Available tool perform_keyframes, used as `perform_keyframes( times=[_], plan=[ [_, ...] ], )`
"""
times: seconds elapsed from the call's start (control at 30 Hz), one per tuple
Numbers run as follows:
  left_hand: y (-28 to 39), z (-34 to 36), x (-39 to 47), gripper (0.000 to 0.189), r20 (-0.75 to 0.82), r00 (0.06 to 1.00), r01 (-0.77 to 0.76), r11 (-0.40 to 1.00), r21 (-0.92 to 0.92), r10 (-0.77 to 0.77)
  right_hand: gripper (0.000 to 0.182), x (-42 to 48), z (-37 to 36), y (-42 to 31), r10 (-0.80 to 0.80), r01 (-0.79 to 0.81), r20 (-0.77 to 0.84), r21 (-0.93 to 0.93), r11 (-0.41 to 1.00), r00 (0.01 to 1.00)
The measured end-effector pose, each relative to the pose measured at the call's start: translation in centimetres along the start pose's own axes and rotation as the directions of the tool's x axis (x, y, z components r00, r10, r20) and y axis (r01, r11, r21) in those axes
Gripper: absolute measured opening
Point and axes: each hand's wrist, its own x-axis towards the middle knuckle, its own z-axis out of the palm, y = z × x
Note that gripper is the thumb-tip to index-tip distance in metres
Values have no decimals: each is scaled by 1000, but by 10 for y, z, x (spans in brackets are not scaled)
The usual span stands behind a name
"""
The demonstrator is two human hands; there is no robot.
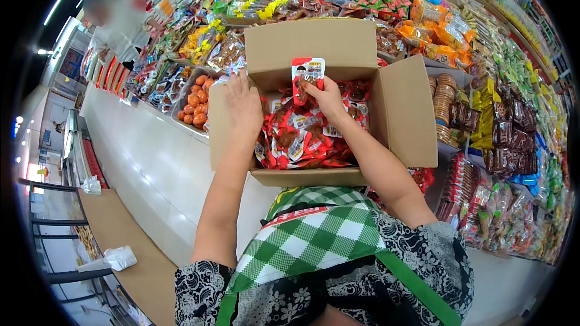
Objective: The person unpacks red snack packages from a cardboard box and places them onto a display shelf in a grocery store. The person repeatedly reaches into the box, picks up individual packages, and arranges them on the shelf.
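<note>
An open cardboard box [310, 47] sits in front of me with its flaps spread outward. Many red and white snack packets [294, 138] with brown contents lie loose inside it. My right hand [330, 102] grips one red and white packet [308, 70], holding it upright above the others near the box's far wall. On the box's left flap rests my left hand [244, 104], fingers apart and pointing away from me; it holds nothing.
Stacked bins of packaged snacks surround the box at the back and right, including round biscuits [444, 99] and orange bags [437, 31]. Reddish-orange packs [195, 102] fill a bin at left. A person [120, 22] stands at far left. A brown counter [122, 222] is lower left.
</note>
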Motion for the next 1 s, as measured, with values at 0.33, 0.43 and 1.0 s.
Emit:
perform_keyframes(
  times=[0.33,0.43,1.0],
  plan=[
    [-4,-8,4,13,-219,969,-101,618,-779,-116,34,-5,-3,0,-161,207,335,-108,972,928],
    [-3,-30,7,12,105,994,99,526,-845,-18,40,-7,2,-14,-397,618,520,-370,694,756],
    [26,-23,-18,45,295,950,238,-844,-481,100,42,-24,15,-23,-103,173,364,-165,971,926]
  ],
)
